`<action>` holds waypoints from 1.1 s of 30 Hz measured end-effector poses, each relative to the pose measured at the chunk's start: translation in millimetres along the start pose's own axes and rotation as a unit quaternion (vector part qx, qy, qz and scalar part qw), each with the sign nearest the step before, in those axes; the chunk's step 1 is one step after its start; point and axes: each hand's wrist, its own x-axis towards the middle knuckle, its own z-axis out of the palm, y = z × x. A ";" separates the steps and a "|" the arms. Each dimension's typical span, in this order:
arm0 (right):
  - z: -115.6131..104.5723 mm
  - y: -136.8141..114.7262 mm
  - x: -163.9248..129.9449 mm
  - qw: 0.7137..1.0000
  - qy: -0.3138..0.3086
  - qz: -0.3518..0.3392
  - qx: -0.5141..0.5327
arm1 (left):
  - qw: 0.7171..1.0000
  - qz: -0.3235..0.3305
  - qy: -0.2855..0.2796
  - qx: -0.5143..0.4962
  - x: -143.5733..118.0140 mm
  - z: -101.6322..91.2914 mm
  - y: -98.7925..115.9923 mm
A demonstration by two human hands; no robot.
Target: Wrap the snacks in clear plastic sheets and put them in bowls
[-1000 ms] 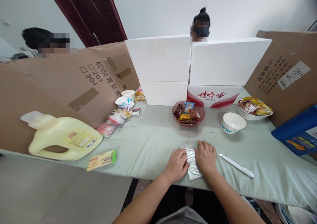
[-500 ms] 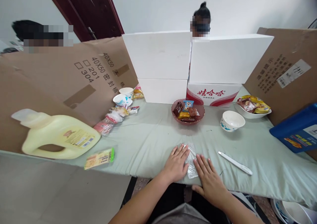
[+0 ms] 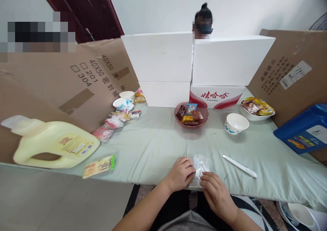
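Observation:
A small clear plastic bag [image 3: 201,163], crinkled and shiny, lies flat at the near edge of the cloth-covered table. My left hand [image 3: 180,174] has its fingers curled in at the bag's left edge. On the lower right side, my right hand [image 3: 217,194] grips the bag with bent fingers. Both thumbs are mostly hidden. A white utility knife [image 3: 240,166] lies to the right of the bag. Farther back stands a reddish glass bowl [image 3: 191,124] of wrapped snacks.
A white bowl with blue pattern [image 3: 236,123] and a snack dish [image 3: 258,116] stand right, near a blue bottle [image 3: 301,132]. At left lie a yellow jug [image 3: 56,141], a green-ended packet [image 3: 99,166] and several snack packs [image 3: 104,132]. White boxes [image 3: 158,59] rise behind; two people are beyond.
My flat, spread fingers have curled in at the bag's sides. My left hand has come slightly nearer, and more of the bag shows between the hands. The view has shifted a little.

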 end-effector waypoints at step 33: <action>48.0 20.5 30.1 0.971 -0.088 0.071 -0.212 | 0.992 -0.082 0.088 -0.031 3.0 8.4 0.1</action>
